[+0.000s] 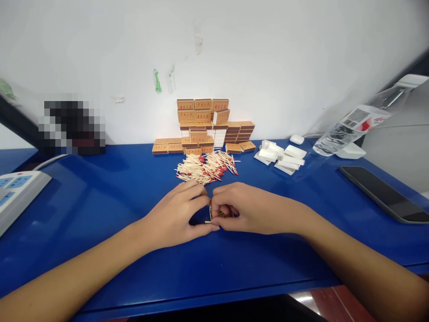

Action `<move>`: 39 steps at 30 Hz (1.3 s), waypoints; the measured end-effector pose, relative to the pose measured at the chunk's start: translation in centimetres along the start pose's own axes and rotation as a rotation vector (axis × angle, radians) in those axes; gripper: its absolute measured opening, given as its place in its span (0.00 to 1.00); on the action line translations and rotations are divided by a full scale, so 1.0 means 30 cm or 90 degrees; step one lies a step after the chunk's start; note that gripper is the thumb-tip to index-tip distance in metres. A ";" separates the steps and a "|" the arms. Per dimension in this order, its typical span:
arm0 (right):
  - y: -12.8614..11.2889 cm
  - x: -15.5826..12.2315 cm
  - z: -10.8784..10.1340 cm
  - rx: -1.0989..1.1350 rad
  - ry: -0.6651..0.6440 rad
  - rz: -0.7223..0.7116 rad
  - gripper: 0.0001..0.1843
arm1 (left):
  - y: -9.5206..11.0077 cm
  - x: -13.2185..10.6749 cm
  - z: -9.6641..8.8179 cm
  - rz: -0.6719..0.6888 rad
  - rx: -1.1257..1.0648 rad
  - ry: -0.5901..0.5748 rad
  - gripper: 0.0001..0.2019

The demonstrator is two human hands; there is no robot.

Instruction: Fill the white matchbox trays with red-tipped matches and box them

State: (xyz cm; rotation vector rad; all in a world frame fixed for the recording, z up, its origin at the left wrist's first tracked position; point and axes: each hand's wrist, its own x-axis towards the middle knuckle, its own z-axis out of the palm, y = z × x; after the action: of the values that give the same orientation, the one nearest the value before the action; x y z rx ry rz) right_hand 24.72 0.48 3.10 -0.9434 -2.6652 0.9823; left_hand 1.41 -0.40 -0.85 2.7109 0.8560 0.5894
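Note:
My left hand [187, 212] and my right hand [243, 208] meet near the front middle of the blue table. Between them is a small matchbox [211, 213], largely hidden by the fingers. The thumb and forefinger of my left hand are curled about its near and far sides. My right hand is closed in a pinch, and the pale end of a match [208, 222] pokes out left of its fingertips. Just beyond the hands lies a loose heap of red-tipped matches [206, 167].
Stacked matchboxes [203, 117] stand against the wall behind the heap. Several white inner trays [281, 156] lie to the right. Farther right are a tilted plastic bottle [365, 116] and a phone [389, 193]. A white keyed device [23, 197] sits at left on the blue table [134, 273].

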 end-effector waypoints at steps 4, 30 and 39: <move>0.004 0.001 -0.003 0.002 0.007 0.000 0.06 | 0.002 0.001 -0.003 -0.001 -0.006 -0.002 0.14; 0.012 -0.010 -0.014 -0.045 0.018 0.001 0.09 | -0.003 -0.003 0.000 -0.002 -0.002 0.005 0.16; 0.180 0.029 -0.103 -0.168 0.405 0.241 0.13 | 0.000 -0.004 -0.001 0.005 -0.007 0.022 0.15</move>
State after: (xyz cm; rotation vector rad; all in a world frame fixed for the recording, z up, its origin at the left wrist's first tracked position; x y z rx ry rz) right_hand 27.84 5.83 2.05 -1.5441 -2.1343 0.2857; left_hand 1.30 -0.48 -0.86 2.7030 0.8477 0.6435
